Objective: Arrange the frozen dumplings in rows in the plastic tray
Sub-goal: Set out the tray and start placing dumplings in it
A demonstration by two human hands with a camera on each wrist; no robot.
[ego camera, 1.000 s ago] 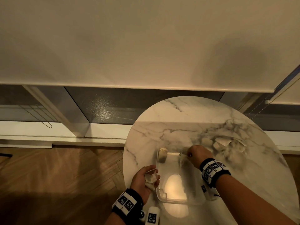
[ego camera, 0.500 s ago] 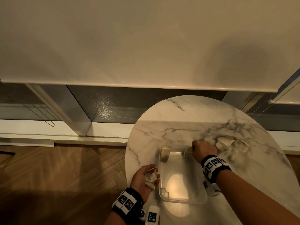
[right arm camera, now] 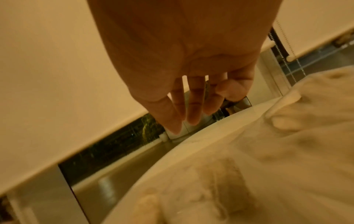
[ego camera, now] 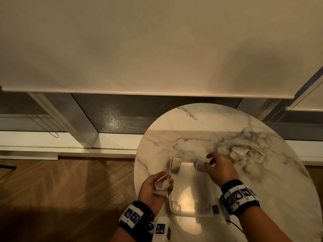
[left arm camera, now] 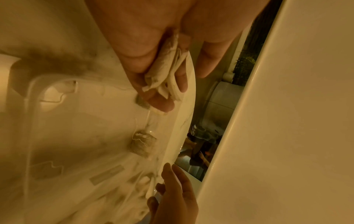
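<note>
Pale dumplings point(ego camera: 162, 186) betw. L fingers point(ego camera: 170, 185)

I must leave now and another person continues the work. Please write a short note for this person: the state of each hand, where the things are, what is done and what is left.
Left hand: holds dumplings, beside the tray's left edge.
Right hand: open, holds nothing, above the tray's far right corner.
Plastic tray: on the marble table, in front of you.
Done: one dumpling stands in the far left corner; a second lies further right along the far edge.
Left: the held ones and the pile on the table, right of the tray.
</note>
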